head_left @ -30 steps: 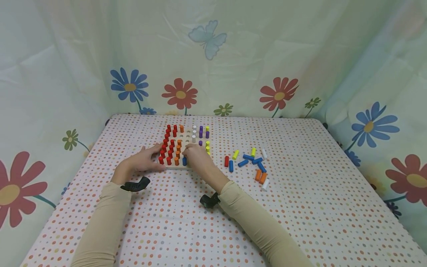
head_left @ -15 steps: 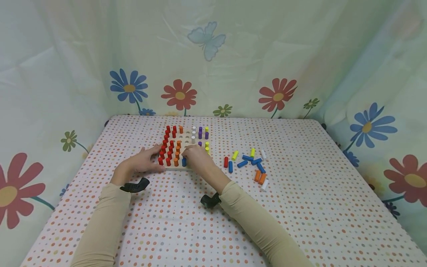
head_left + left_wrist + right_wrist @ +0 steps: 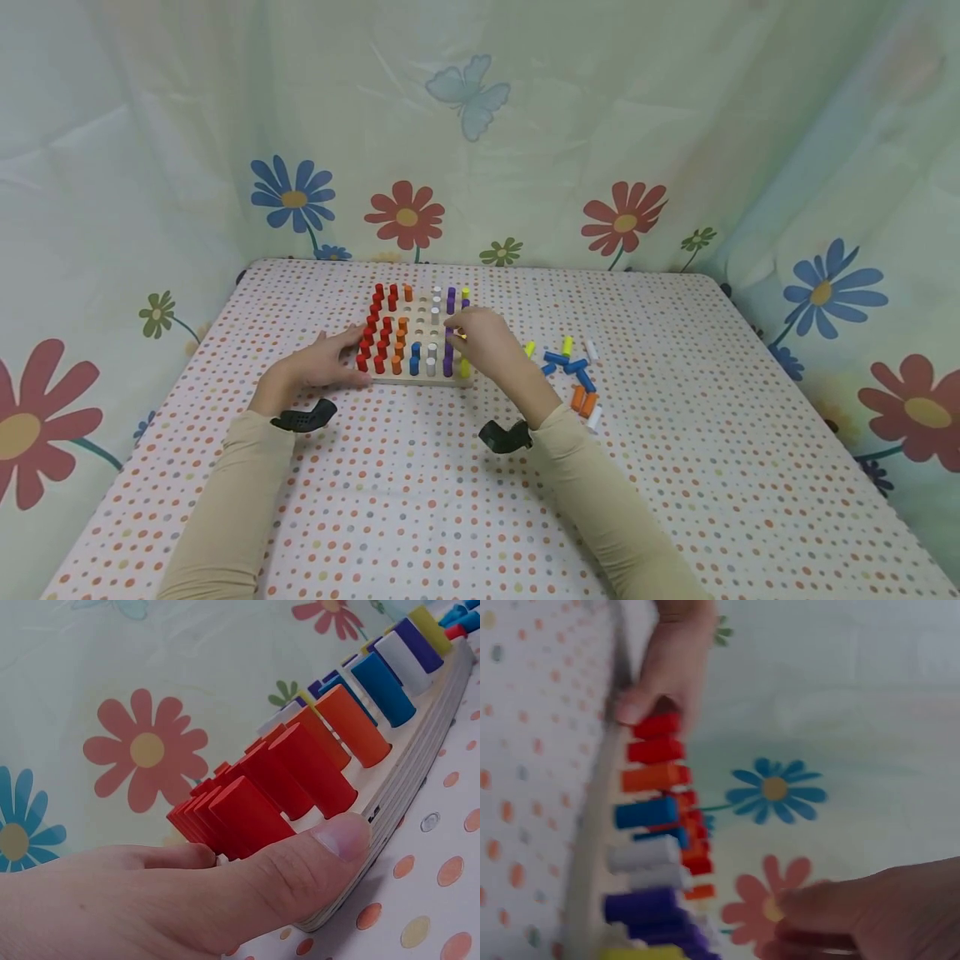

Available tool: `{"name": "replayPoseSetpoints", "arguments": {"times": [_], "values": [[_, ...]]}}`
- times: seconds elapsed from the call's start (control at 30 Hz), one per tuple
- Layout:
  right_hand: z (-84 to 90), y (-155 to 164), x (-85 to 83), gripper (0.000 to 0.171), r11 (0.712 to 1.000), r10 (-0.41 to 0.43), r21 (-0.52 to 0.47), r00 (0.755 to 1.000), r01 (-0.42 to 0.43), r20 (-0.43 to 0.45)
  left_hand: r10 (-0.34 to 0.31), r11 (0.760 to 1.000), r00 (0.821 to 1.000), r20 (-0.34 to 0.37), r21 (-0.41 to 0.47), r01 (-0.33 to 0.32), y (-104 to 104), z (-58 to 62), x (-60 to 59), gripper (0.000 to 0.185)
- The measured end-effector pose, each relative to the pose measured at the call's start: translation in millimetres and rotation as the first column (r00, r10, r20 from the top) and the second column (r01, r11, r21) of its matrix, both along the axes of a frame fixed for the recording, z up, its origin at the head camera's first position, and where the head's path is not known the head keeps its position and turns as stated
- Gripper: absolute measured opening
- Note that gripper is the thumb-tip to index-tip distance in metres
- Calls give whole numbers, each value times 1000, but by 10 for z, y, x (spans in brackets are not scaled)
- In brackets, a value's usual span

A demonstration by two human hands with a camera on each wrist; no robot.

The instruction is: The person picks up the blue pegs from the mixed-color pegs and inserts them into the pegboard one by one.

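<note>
- The square pale wooden peg board [image 3: 417, 379] lies flat on the white cloth-covered table dotted with orange and red spots [image 3: 390, 500], a little left of the middle and towards the far side.
- The left hand [image 3: 324, 362] steadies the board's near left corner; in the left wrist view its thumb lies pressed along the layered wooden edge [image 3: 405, 787] just beside the short red wooden pegs [image 3: 285, 780], with the other fingers reaching behind them.
- Red pegs fill the left columns of the board, then come orange wooden pegs [image 3: 402, 327], a blue peg [image 3: 414, 364] in the front row, white pegs [image 3: 435, 303], purple pegs [image 3: 451, 297] and yellow pegs [image 3: 465, 367] at the right edge.
- The right hand [image 3: 486, 340] hovers over the board's right edge with its fingers curled; the right wrist view is blurred, and I cannot tell whether the fingers pinch anything.
- Loose coloured wooden pegs [image 3: 573, 367] lie scattered on the cloth to the right of the board, blue, yellow, orange and white among them, close beyond the right hand.
- Both arms wear beige sleeves [image 3: 225, 517], each with a small black camera mount [image 3: 303, 416] at the wrist.
- A pale green curtain printed with red and blue flowers and a butterfly [image 3: 467, 87] hangs round the table.
</note>
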State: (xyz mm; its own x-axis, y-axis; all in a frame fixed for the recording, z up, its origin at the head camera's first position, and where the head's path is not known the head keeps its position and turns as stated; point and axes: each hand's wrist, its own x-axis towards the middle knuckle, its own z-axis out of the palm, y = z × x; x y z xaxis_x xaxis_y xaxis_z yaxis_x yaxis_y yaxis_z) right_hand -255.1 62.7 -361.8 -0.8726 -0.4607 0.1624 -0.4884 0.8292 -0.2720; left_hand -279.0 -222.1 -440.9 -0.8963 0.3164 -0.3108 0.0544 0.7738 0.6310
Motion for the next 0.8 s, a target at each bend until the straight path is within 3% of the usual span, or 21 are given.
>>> {"name": "replayPoseSetpoints", "arguments": {"times": [0.2,0.33,0.53,0.63,0.8], "values": [[195,372,-34,26,997,-60,60,990,52,130,4,1000,1000,3,-4,-4,-1,3,1,120],[234,564,-66,24,991,-86,121,972,61,218,13,1000,1000,13,-20,-13,-1,17,2,122],[180,723,-108,38,955,-155,295,902,32,404,18,1000,999,27,-26,-17,5,40,17,124],[123,745,-130,45,937,-201,349,867,34,456,17,1000,1000,25,-26,-17,5,37,17,124],[46,730,-158,46,921,-229,387,852,34,470,12,1000,1000,15,-25,-11,11,27,12,123]]}}
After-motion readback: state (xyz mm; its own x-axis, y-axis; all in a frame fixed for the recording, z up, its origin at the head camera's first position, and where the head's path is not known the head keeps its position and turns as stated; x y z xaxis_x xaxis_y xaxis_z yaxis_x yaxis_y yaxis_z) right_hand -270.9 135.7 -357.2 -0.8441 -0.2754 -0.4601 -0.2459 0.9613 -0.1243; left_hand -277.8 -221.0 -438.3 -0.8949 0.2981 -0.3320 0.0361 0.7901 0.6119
